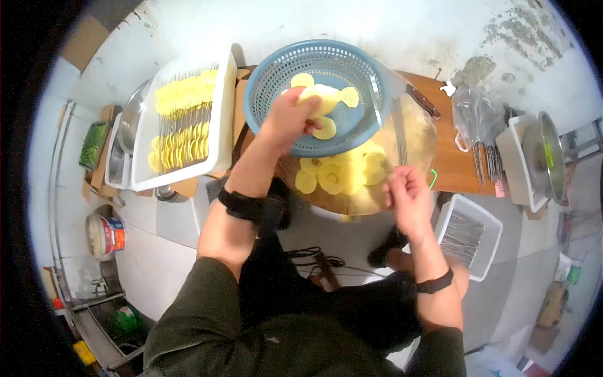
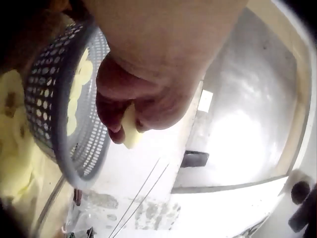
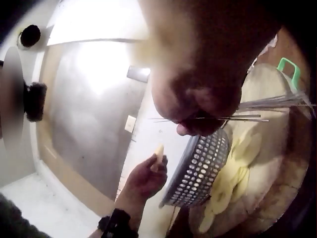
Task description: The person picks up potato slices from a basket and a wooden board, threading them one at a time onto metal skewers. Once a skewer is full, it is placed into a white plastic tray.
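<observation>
My left hand (image 1: pixel 290 120) pinches a small stack of pale yellow potato slices (image 2: pixel 130 130) above the blue perforated basket (image 1: pixel 252 103). A few loose slices (image 1: pixel 348 97) show inside the basket around that hand. Off to the right, over the edge of the round cutting board (image 1: pixel 419 135), my right hand (image 1: pixel 411 200) grips two thin metal skewer rods (image 3: pixel 243 118) between thumb and curled fingers. The rods stick out on both sides of the fingers in the right wrist view. A heap of potato slices (image 1: pixel 339 176) lies on the board in front of the basket.
A white tray (image 1: pixel 224 119) of skewered slices (image 1: pixel 185 143) stands at the left. More skewers (image 1: pixel 400 135) and a knife (image 1: pixel 424 103) lie to the basket's right. A white bin (image 1: pixel 487 264) of skewers sits low at the right. A plastic bag (image 1: pixel 477 113) rests near the wall.
</observation>
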`<control>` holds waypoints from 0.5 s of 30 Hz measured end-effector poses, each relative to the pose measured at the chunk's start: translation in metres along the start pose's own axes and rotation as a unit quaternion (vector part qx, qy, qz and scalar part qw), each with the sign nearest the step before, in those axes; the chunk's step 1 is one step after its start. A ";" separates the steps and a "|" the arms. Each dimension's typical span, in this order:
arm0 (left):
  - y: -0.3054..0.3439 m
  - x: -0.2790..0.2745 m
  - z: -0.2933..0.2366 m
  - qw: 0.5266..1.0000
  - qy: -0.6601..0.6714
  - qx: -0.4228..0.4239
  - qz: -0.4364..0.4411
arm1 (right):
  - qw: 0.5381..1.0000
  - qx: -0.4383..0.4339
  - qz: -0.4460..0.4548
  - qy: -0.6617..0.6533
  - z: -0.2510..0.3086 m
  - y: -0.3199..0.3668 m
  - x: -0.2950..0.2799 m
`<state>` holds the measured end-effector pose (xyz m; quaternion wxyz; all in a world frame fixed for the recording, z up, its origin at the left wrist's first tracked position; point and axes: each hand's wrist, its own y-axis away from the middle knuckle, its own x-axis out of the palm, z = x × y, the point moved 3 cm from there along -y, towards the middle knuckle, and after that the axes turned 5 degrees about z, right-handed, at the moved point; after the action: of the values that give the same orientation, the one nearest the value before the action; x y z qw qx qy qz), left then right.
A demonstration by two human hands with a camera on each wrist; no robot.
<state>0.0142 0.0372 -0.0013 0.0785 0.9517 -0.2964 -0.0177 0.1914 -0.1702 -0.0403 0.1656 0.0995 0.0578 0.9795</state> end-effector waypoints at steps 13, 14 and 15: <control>-0.012 0.037 0.006 0.984 0.160 0.020 0.074 | 0.997 0.061 0.041 0.010 -0.010 -0.005 0.022; -0.013 0.036 0.005 0.984 0.160 0.024 0.074 | 0.997 0.061 0.043 0.011 -0.010 -0.005 0.023; -0.012 0.035 0.004 0.984 0.161 0.024 0.072 | 0.998 0.059 0.036 -0.001 -0.011 -0.005 0.023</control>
<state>0.0496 0.0270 -0.0068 0.1037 0.9197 -0.3484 0.1485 0.1691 -0.1581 -0.0473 0.1240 0.1126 0.1119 0.9795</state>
